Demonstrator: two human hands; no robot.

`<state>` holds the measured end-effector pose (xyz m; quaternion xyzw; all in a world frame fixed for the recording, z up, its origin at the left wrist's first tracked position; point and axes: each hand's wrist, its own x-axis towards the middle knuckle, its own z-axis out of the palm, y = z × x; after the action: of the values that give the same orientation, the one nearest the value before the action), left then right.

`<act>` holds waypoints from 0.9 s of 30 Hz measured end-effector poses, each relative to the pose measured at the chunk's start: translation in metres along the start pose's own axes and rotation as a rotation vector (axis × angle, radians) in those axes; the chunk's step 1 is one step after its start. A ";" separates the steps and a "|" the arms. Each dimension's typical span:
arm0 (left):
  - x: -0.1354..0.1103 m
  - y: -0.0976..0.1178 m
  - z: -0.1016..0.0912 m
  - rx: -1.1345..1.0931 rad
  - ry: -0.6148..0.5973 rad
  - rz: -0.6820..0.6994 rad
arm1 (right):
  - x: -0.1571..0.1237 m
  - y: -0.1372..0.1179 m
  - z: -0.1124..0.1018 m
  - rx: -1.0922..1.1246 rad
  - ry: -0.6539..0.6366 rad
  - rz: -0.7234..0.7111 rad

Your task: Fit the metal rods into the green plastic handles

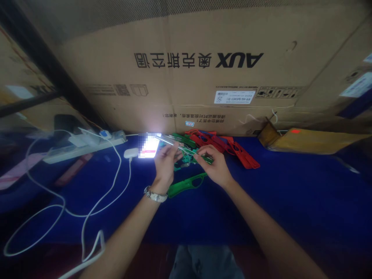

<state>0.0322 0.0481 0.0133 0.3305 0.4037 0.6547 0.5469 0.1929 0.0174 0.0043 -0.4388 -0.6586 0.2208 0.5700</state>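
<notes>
My left hand (165, 162) is closed round the silver metal tube (170, 141) of what looks like a long-nosed lighter. My right hand (213, 162) pinches the green handle end (207, 159) of the same piece, to the right. Thin wires or small fittings show between the two hands, too blurred to make out fully. Just below them a loose green handle shell (186, 185) with a trigger opening lies on the blue cloth. Behind the hands are red handle shells (244, 155) in a pile, along with several small green parts (186, 158) partly covered by my fingers.
A lit phone screen (153, 145) stands left of my left hand, near a white charger (131, 153). White cables (119, 174) loop over the blue cloth (276, 201) from a power strip (84, 146). A large cardboard box (180, 85) walls the back; a yellow envelope (308, 140) lies right.
</notes>
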 end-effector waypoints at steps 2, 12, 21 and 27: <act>0.000 0.000 0.000 0.001 -0.002 0.005 | 0.000 -0.002 0.000 0.011 -0.007 -0.006; -0.001 -0.002 -0.001 -0.020 -0.024 -0.016 | 0.005 0.010 -0.006 0.057 -0.057 0.241; 0.004 0.004 -0.004 -0.035 -0.010 0.006 | 0.006 -0.005 -0.018 -0.035 -0.153 0.053; 0.006 0.006 -0.006 -0.010 0.006 0.023 | 0.007 -0.001 -0.025 -0.209 -0.132 -0.101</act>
<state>0.0234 0.0522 0.0163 0.3303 0.3981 0.6641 0.5398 0.2160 0.0176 0.0153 -0.4466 -0.7353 0.1501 0.4871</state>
